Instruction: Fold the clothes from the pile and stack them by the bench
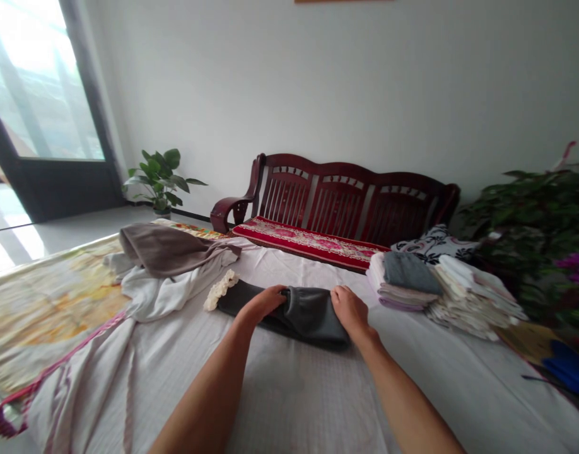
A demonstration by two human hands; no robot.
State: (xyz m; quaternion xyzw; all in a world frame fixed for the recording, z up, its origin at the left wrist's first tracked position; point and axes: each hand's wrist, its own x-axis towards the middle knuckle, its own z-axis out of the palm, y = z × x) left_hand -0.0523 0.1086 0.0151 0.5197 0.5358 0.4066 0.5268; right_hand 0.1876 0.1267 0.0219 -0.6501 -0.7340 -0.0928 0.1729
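Note:
A dark grey garment [308, 314] lies partly folded on a white cloth-covered surface [289, 391], with cream lace trim [221, 289] showing at its left end. My left hand [263, 301] curls over the garment's upper left fold and grips it. My right hand [350, 309] presses on the garment's right edge with fingers closed over the fabric. Both forearms reach in from the bottom of the view.
A pile of loose brown and white clothes [169, 265] lies at the left. Two stacks of folded laundry [441, 284] sit at the right. Behind stands a dark wooden bench [337, 202] with a red cushion. Potted plants [159, 180] and a glass door flank the room.

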